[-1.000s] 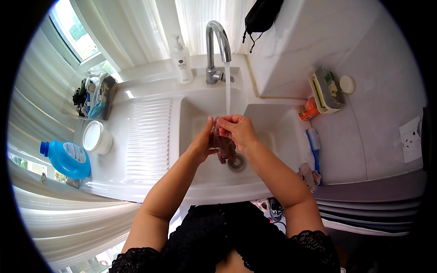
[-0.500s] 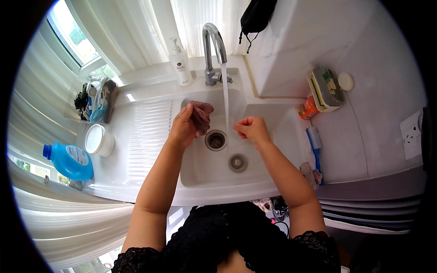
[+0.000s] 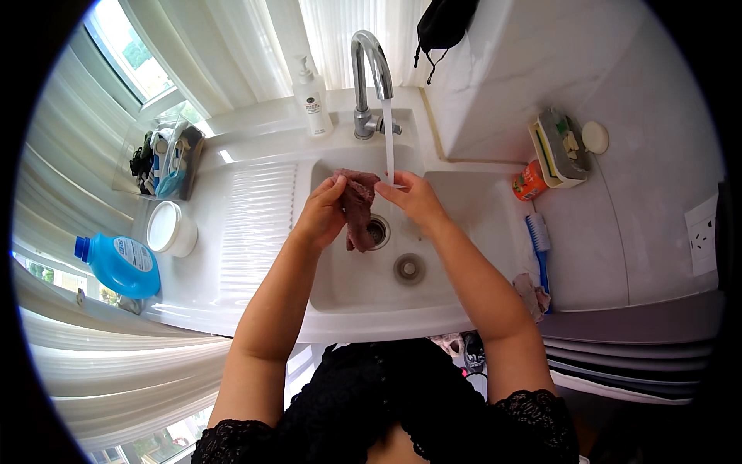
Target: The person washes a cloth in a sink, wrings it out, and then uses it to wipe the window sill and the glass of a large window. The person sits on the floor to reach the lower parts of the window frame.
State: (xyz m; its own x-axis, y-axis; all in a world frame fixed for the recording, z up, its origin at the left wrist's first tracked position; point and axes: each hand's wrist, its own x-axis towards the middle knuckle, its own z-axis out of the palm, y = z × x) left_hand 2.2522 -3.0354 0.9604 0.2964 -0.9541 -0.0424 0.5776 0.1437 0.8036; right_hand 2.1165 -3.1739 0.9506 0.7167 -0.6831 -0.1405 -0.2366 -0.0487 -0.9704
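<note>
A damp, dusky-pink cloth (image 3: pixel 357 209) hangs over the white sink, its lower end falling in front of the drain strainer (image 3: pixel 377 230). My left hand (image 3: pixel 323 210) is closed on the cloth's left side, thumb on top. Just to the right, my right hand (image 3: pixel 413 199) reaches into the water stream (image 3: pixel 389 143), thumb and fingers apart. Its thumb tip comes close to the cloth's right edge; whether they touch I cannot tell. Water runs from the chrome faucet (image 3: pixel 374 58) onto the right fingers.
A second, round drain (image 3: pixel 409 268) lies nearer me in the basin. Left of it are a ribbed washboard (image 3: pixel 259 228), a white tub (image 3: pixel 171 230) and a blue jug (image 3: pixel 124 265). A pump bottle (image 3: pixel 312 100) stands behind; a blue brush (image 3: pixel 539 247) lies at the right.
My right hand has moved up and left into the stream, close to the cloth. The cloth has shifted right and now hangs longer, partly covering the strainer.
</note>
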